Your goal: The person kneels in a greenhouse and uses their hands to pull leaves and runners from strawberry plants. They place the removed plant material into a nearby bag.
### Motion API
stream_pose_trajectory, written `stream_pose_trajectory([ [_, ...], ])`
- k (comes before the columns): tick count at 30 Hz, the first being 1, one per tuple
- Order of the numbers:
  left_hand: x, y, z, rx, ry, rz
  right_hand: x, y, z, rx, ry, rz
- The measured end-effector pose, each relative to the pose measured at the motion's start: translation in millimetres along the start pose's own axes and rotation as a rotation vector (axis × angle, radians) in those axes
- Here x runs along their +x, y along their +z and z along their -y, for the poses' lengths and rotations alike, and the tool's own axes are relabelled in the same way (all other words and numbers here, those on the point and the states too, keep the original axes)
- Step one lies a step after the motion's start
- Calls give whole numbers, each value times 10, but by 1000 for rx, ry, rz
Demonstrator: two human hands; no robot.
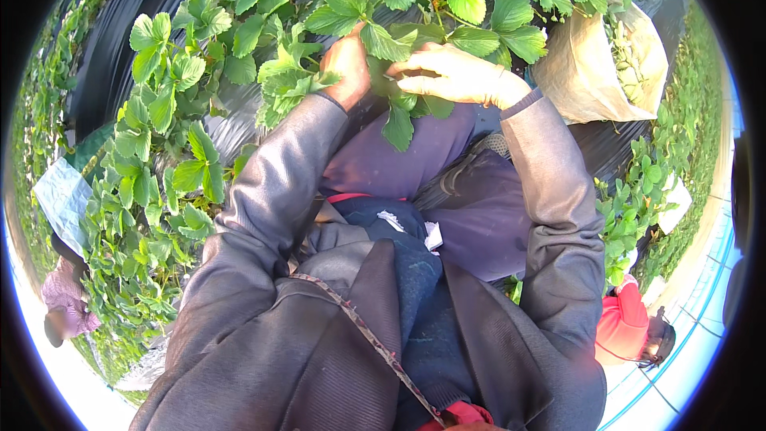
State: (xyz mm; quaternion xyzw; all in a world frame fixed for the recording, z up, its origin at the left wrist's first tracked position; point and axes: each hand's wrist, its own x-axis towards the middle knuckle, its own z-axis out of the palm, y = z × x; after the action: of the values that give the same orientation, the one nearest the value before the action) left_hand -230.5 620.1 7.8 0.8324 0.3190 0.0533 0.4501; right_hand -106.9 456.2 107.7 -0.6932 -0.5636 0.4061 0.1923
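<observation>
Both of my hands are in among strawberry plants (341, 3) at the top middle. My left hand (349, 66) is upright in the foliage, its fingertips hidden behind a leaf, so what it touches is not visible. To its right, my right hand (458, 75) reaches leftward with fingers bent beside a strawberry leaf (383, 42). Whether either hand grips a stem or leaf cannot be told. Leaves hang between and below the hands, over my purple trouser leg (389, 155).
A pale sack (577, 72) holding green leaves stands right of my right hand. Black plastic mulch (128, 30) lies under the rows. One person in a checked shirt (66, 293) is at far left, another in red (622, 323) at far right. A pale blue sheet (64, 203) lies left.
</observation>
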Motion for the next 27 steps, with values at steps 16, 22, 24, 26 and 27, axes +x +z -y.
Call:
stream_pose_trajectory([
  [16,-439,-69,-76,207,730,8,580,-22,-280,-607,249,-206],
  [22,-354,18,184,-1,790,23,659,75,-315,-412,356,-171],
  [24,-328,61,247,-91,804,-35,697,84,-317,-445,345,-232],
  [26,-306,89,281,-105,809,-33,720,64,-331,-575,264,-207],
  [27,-302,95,286,-127,808,-28,730,46,-338,-598,216,-198],
])
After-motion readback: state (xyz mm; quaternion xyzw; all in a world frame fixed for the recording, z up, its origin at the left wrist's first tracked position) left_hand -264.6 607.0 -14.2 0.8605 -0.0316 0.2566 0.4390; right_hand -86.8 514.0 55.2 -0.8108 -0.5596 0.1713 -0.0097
